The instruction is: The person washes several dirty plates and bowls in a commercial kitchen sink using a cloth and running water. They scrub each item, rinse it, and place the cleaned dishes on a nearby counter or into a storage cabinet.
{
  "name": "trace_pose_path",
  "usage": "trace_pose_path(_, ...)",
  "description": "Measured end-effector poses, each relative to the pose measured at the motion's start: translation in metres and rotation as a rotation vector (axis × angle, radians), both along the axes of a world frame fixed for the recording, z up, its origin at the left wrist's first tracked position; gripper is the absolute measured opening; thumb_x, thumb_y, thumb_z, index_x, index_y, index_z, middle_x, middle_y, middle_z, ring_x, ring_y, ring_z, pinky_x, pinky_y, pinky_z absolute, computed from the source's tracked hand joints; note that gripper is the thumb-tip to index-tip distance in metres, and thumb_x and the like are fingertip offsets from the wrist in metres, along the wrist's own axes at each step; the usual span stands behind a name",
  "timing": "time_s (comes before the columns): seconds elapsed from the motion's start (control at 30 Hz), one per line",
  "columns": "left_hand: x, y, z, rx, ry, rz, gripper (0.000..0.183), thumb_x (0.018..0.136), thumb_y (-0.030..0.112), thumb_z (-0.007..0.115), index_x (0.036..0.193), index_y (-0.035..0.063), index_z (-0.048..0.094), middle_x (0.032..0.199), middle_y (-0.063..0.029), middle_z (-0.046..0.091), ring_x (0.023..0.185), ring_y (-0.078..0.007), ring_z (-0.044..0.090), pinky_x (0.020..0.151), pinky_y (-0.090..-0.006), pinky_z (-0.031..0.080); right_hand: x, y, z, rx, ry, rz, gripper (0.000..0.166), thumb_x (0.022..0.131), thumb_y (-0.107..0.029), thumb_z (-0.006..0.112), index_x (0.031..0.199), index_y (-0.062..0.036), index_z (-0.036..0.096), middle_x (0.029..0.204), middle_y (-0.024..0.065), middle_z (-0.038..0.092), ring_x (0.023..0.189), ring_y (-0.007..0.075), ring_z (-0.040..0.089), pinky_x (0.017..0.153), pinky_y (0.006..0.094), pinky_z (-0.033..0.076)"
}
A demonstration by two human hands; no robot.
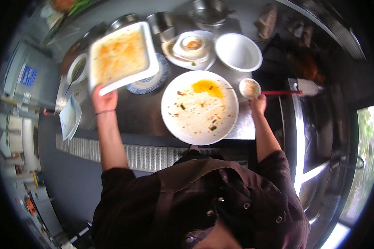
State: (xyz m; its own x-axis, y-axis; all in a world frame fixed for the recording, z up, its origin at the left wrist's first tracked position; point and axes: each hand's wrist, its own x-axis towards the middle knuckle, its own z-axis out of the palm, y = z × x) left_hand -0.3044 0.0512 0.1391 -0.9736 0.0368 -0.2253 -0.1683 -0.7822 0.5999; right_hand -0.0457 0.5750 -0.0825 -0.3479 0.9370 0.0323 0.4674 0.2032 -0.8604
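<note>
My left hand (105,99) grips the near edge of a white rectangular dish (120,54), raised and tilted, its inside smeared with orange residue. Partly beneath it is a blue-and-white patterned plate (162,74). With my right hand (258,104) I hold a small white bowl (249,87) with food remnants inside. Between my hands a large round white plate (202,107) reaches the counter's front edge, bearing a yellow-orange puddle and green scraps. A red-handled spatula (282,92) with a pale blade extends right of the small bowl; whether my fingers touch its handle I cannot tell.
On the steel counter (140,115), soiled stacked dishes (191,51) and a deep white bowl (238,52) stand behind the large plate. Metal pots (208,12) line the back. At left are a bowl with a utensil (78,68) and pale, folded-looking sheets (70,118) at the edge.
</note>
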Motion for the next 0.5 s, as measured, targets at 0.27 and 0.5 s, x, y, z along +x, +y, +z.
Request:
trace_pose_path(0.27,0.073,0.024,0.058,-0.154,0.07,-0.263,0.048,0.076,0.011,0.055,0.122,0.0007,0.045,0.121,-0.0123,0.052,0.114,-0.0268,0.047,0.098,-0.0421,0.035,-0.022,-0.047,0.021,-0.343,0.133,-0.042,0.015,0.079,-0.012,0.056,0.088,-0.0017,0.049,0.061,0.0081,0.053,0.046,0.0117,0.05,0.04,0.027,0.041)
trace_pose_path(0.5,0.116,0.105,0.057,-0.194,0.047,-0.581,0.049,0.078,0.015,0.051,0.124,-0.0012,0.041,0.122,-0.0134,0.05,0.114,-0.0274,0.047,0.097,-0.0408,0.037,0.115,-0.015,0.113,-0.194,0.263,-0.225,0.021,0.08,-0.01,0.052,0.1,-0.0015,0.049,0.064,0.0049,0.054,0.045,0.0105,0.047,0.04,0.0249,0.039)
